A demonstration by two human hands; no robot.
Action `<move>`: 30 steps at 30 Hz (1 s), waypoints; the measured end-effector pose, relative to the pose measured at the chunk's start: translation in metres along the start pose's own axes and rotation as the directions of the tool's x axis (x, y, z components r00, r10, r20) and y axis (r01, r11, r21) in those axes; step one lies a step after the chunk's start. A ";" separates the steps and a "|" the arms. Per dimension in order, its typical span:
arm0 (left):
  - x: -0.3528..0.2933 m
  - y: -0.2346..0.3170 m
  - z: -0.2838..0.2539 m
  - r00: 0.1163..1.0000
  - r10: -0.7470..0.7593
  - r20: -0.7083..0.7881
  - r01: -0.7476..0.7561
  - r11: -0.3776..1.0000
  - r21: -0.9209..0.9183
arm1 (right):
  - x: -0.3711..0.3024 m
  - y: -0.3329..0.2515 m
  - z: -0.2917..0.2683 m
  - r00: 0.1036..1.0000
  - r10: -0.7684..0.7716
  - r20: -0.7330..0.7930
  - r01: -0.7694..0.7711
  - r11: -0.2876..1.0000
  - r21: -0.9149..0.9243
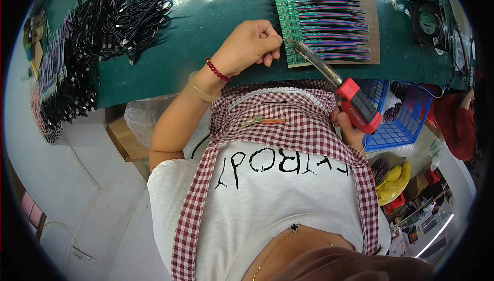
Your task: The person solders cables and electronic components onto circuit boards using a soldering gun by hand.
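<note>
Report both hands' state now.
Left hand: closed; whether it holds anything cannot be told.
Right hand: closed, holding the soldering iron.

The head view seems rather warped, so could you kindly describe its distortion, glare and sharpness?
In the head view, the front edge of the green table bows; glare pales its top beside the black cables; a strip light glows at lower right; the red-handled tool shows no obvious blur.
</note>
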State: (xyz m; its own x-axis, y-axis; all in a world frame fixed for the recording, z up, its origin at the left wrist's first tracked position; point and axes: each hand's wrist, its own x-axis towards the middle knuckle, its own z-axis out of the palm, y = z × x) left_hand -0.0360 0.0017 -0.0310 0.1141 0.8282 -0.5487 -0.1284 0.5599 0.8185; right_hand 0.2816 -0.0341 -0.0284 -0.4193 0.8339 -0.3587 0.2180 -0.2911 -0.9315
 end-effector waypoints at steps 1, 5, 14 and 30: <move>0.000 0.000 0.000 1.000 -0.004 -0.001 0.004 1.000 0.000 | -0.001 0.000 0.000 1.000 0.000 0.000 0.000 1.000 0.000; 0.001 0.000 -0.001 1.000 0.003 0.007 -0.003 1.000 -0.007 | -0.001 -0.003 -0.001 1.000 0.006 -0.011 -0.006 1.000 0.003; 0.000 0.003 -0.002 1.000 -0.011 0.020 0.012 1.000 -0.014 | 0.006 -0.013 0.004 1.000 0.003 0.008 -0.002 1.000 -0.019; -0.001 0.004 -0.002 1.000 -0.020 0.018 0.020 1.000 -0.005 | 0.000 -0.004 0.003 1.000 0.002 -0.005 -0.002 0.998 -0.058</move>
State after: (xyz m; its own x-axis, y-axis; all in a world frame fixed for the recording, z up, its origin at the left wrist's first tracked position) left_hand -0.0387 0.0030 -0.0278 0.1348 0.8164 -0.5615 -0.1315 0.5764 0.8065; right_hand 0.2780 -0.0340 -0.0249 -0.4144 0.8358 -0.3603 0.2697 -0.2654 -0.9257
